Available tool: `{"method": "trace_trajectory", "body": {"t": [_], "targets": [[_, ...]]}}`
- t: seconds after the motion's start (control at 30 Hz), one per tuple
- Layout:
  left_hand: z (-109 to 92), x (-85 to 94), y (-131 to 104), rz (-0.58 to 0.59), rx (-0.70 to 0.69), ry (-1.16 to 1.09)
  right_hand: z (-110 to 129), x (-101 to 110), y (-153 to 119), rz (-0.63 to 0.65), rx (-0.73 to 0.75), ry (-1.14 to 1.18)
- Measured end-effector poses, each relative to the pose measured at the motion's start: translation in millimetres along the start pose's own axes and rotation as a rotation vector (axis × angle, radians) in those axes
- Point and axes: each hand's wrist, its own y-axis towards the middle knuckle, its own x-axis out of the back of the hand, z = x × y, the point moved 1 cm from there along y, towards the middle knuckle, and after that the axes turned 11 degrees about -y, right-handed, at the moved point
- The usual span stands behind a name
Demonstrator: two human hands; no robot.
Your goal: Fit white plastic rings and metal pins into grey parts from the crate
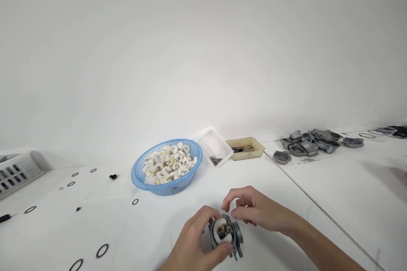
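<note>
At the lower middle, my left hand grips a grey metal carburetor body between thumb and fingers. Its opened side faces up, and a white C-shaped float sits inside around small brass parts. My right hand hovers just above and to the right of the carburetor, fingers bent, with a gap between index finger and thumb. I see nothing held in it. Beyond my hands stands a blue basket full of white and yellowish floats.
Behind are a clear plastic box with small metal pins and a yellowish tray with thin metal parts. Grey metal bowls are heaped at right. A long thin rod crosses the table. Black rings and a white crate are left.
</note>
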Motion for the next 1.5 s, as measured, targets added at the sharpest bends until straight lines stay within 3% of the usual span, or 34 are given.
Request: {"method": "trace_trajectory", "body": {"t": [0.27, 0.73, 1.5], "targets": [[-8.6, 2.4, -3.1, -0.024, 0.057, 0.050, -2.3, -1.0, -0.1, 0.030, 0.065, -0.009], [-10.0, 0.7, -0.2, 0.023, -0.008, -0.006, -6.9, -2.1, 0.3, 0.103, 0.132, -0.065], [1.0, -2.2, -2.9, -0.007, -0.087, -0.029, -14.1, -9.4, 1.4, 0.042, 0.157, -0.150]]}}
